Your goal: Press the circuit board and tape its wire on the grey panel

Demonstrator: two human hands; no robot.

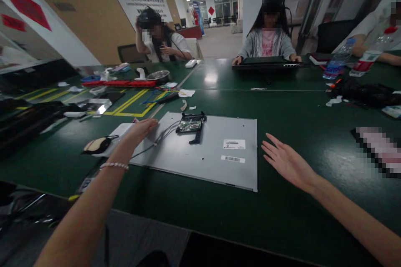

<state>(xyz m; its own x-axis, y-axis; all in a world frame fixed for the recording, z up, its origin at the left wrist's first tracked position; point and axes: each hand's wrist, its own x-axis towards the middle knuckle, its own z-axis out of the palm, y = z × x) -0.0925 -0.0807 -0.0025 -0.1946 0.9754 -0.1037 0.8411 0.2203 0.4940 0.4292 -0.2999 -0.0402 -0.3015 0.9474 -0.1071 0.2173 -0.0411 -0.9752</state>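
A flat display panel lies on the green table with its silvery metal back up and two white labels on its right part. On it rest a green circuit board and a black plastic bracket. Thin grey cables run from the board toward the left edge. My left hand is at that left edge, fingers stretched out; whether it touches the panel I cannot tell. Apart from the panel, just off its right edge, my right hand is open with fingers spread and nothing in it.
A beige and black object lies left of my left hand. Across the table, a person holds a black monitor. Bottles, black cables and a blurred-out pink item are at right. A metal bowl stands back left.
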